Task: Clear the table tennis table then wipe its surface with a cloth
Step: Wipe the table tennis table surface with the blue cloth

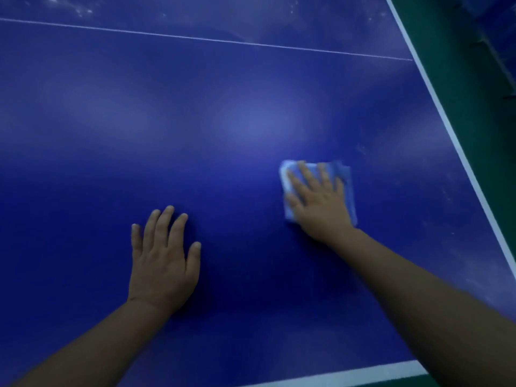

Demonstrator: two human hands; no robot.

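Note:
The blue table tennis table (223, 113) fills the view. A folded light-blue and white cloth (287, 174) lies flat on it at the right of centre. My right hand (318, 199) presses down on the cloth with straight, spread fingers and covers most of it. My left hand (164, 258) rests flat on the bare table surface to the left, fingers straight, holding nothing.
A thin white centre line (212, 40) crosses the table at the far side. White edge stripes mark the right edge (458, 146) and the near edge (363, 372). Green floor (460, 65) lies beyond the right edge. Dusty smudges show near the far side and the right edge.

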